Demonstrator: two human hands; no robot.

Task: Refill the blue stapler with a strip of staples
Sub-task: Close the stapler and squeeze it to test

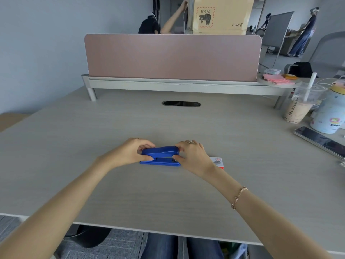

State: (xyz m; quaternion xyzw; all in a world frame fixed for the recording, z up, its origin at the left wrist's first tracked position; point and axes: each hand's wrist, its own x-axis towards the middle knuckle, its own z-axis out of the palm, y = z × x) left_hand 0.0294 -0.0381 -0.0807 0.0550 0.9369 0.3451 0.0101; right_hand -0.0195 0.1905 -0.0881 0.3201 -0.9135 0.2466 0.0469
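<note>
Head view: stapler (160, 156) flat mid-desk (168, 193), left hand (130, 153) clamped on its rear, right hand (193, 156) pinching its front, staple box (218, 162) just beside; pin base, lift top gently.

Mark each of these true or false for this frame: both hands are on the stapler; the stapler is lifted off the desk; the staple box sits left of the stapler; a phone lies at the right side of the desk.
1. Both hands are on the blue stapler. True: the left hand holds one end and the right hand the other.
2. The stapler is lifted off the desk. False: its base rests flat on it.
3. The staple box sits left of the stapler. False: it lies to the right, partly behind the right hand.
4. A phone lies at the right side of the desk. True.
</note>
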